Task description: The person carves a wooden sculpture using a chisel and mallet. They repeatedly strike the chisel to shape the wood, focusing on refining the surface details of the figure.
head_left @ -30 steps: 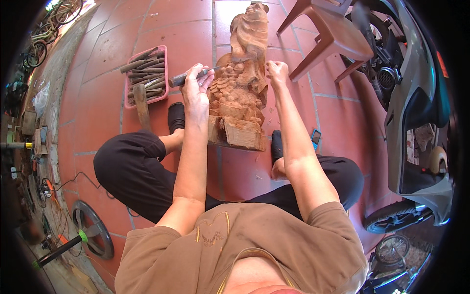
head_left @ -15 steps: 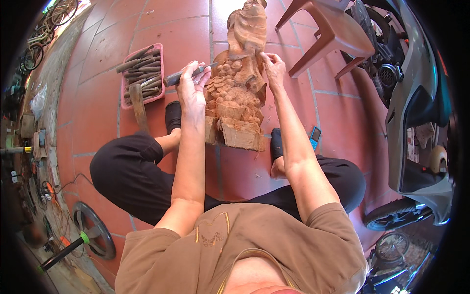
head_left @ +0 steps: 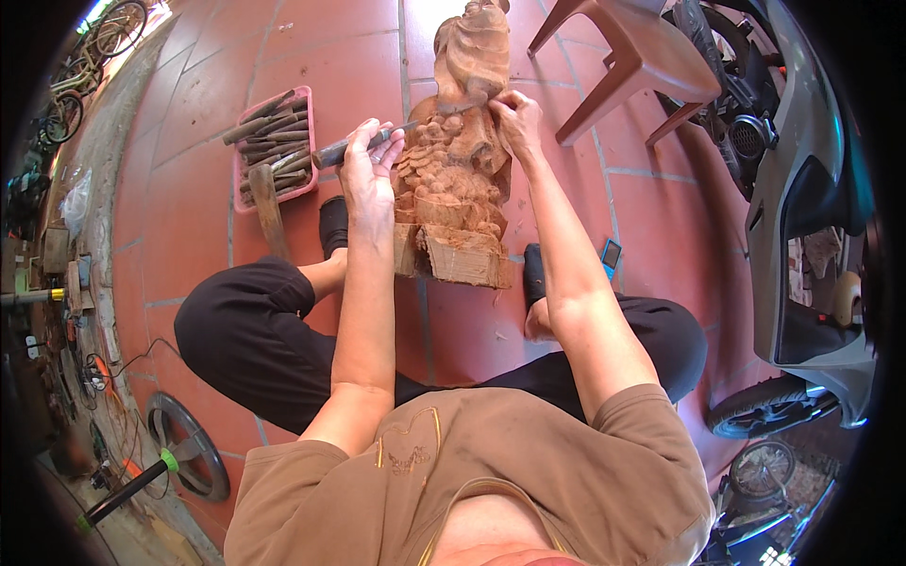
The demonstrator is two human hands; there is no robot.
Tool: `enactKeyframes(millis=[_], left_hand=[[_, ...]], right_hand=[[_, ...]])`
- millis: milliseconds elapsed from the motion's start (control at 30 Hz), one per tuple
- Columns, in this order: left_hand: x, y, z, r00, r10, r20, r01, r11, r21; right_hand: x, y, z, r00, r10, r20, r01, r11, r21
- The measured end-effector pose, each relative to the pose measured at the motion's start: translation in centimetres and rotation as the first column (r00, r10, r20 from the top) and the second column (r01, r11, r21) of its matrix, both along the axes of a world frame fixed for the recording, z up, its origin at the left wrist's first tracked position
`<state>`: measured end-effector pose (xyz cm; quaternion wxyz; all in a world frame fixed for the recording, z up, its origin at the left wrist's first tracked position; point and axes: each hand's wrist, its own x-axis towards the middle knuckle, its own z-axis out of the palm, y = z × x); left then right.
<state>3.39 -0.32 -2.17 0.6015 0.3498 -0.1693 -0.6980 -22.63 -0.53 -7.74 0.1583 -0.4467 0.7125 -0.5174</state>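
A carved brown wooden statue (head_left: 453, 179) lies on the tiled floor in front of me, its rough-cut base towards me and its draped figure farther away. My left hand (head_left: 366, 174) is closed round the dark handle of a carving chisel (head_left: 332, 154), whose thin blade points right, over the statue's left side. My right hand (head_left: 521, 127) is at the statue's right edge, fingers bent and pinched against the wood below the draped folds. Anything small between those fingertips is hidden.
To the left sits a pink basket (head_left: 310, 179) of several chisels, a wooden mallet (head_left: 266, 209) leaning on it. A blue phone (head_left: 611, 257) lies right of my foot. Beyond are a brown plastic chair (head_left: 642, 61) and a motorbike (head_left: 793, 236). A weight bar (head_left: 127, 491) lies at lower left.
My right hand has shifted slightly left, its fingers curling closer against the statue's edge. My left hand and the chisel stay almost in place.
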Motion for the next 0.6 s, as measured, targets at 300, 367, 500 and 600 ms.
enactKeyframes(millis=[300,367,500,600], left_hand=[[-0.1,-0.1,-0.1,1.000,-0.016,-0.022,0.015,1.000,-0.009],[0.2,-0.2,-0.2,1.000,-0.011,-0.014,0.011,1.000,-0.006],[0.3,0.2,0.0,1.000,-0.016,-0.016,0.016,1.000,-0.021],[0.2,0.2,0.2,0.999,-0.034,-0.011,0.033,0.999,-0.013]], right_hand=[[-1.7,-0.2,-0.4,0.961,-0.085,0.263,0.092,0.996,-0.015],[0.2,-0.9,1.6,0.989,-0.105,0.104,0.111,0.992,-0.055],[1.4,-1.6,2.9,0.994,-0.109,-0.011,0.108,0.991,-0.085],[0.4,-2.1,0.9,0.996,-0.044,0.079,0.057,0.983,-0.177]])
